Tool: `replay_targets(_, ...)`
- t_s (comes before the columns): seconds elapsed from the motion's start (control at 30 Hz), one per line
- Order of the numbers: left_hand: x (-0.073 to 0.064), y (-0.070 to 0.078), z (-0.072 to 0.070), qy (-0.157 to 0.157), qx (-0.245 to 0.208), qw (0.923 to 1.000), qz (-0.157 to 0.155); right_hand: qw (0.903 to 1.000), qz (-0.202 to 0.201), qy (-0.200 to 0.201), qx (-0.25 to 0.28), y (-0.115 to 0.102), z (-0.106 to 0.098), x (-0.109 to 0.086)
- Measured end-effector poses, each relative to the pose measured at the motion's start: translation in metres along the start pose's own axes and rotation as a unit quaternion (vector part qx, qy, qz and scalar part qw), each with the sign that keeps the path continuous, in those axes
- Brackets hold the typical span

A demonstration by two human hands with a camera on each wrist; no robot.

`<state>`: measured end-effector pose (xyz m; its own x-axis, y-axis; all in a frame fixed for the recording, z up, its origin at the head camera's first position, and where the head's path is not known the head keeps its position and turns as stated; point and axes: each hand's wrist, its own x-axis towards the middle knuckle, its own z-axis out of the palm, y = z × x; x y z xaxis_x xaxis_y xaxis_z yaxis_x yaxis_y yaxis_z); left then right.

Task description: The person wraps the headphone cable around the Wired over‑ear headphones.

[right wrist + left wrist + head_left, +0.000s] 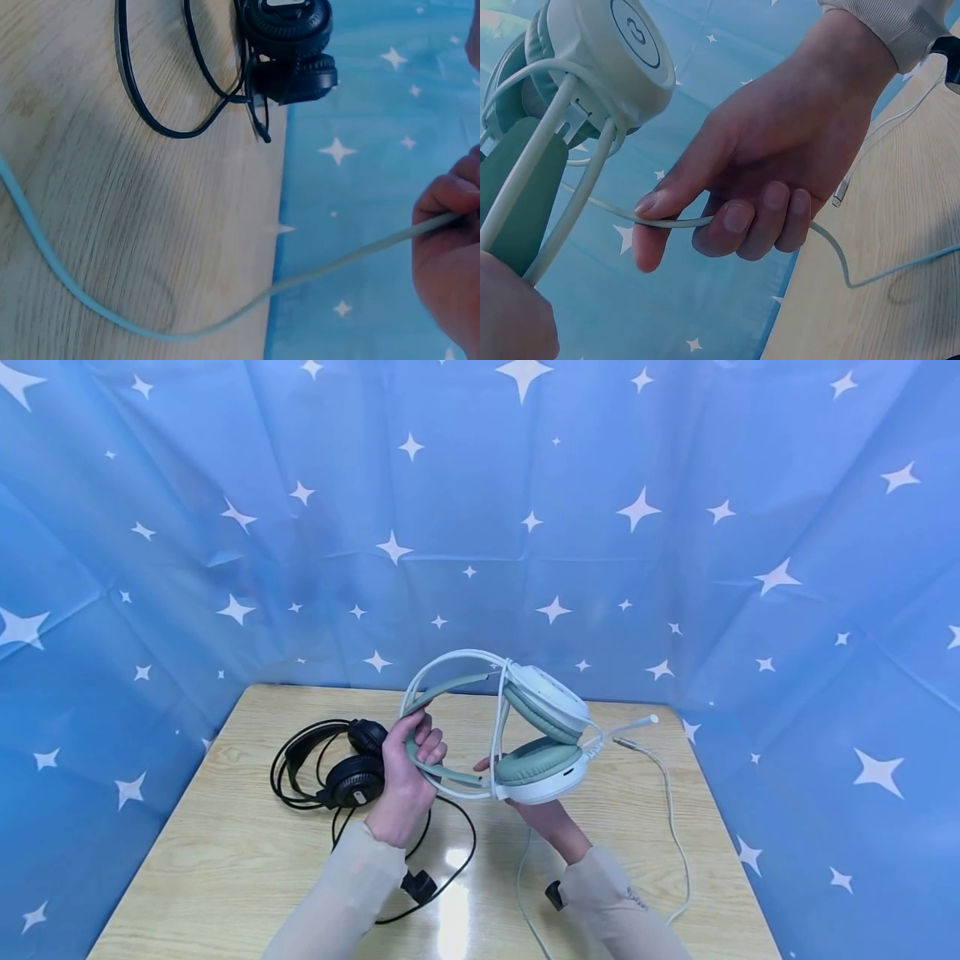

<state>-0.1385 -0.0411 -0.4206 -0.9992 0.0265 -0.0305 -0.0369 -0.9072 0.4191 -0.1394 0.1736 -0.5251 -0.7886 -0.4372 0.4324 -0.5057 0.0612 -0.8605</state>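
Observation:
My left hand [411,768] grips the headband of a white headset [551,689] with pale green pads, held up over the table. Its ear cups point right, and a short microphone boom [630,725] sticks out beyond them. Part of the thin cable [498,718] runs across the headband frame close to the cups. In the left wrist view, my right hand [757,157] has that cable [829,236] between thumb and curled fingers, below the cup. The right wrist view shows the cable [330,266] running from my right hand [450,255] down to the table.
A black headset [356,781] lies on the wooden table [225,852] at the left, its black cable [472,839] looping toward the front. At the right, the pale cable's plug end [626,743] lies on the wood. A blue star-patterned curtain [465,485] surrounds the table's back and sides.

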Motion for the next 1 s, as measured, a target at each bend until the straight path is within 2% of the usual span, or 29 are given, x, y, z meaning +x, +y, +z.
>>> replay_targets(0.1,0.000,-0.001,0.002,0.008,-0.003,0.9999,0.014,0.9994,0.036,-0.003,0.001,-0.018,0.007,0.005)
replay_targets(0.27,0.000,-0.002,0.003,0.036,0.005,0.9978,0.055,0.9921,0.117,-0.001,0.046,-0.027,0.013,0.003)
replay_targets(0.37,0.000,-0.002,0.002,0.061,0.017,0.9946,0.082,0.9903,0.137,0.005,0.025,-0.032,0.015,0.000)
replay_targets(0.57,0.001,-0.003,0.000,0.095,0.020,0.9895,0.107,0.9927,0.114,0.009,-0.040,-0.037,0.020,0.001)
replay_targets(0.7,0.003,-0.003,-0.002,0.106,0.026,0.9875,0.114,0.9943,0.093,0.010,-0.052,-0.042,0.024,0.003)
replay_targets(1.0,0.004,-0.005,-0.007,0.124,0.064,0.9807,0.137,0.9918,0.107,0.014,-0.069,-0.046,0.028,0.000)
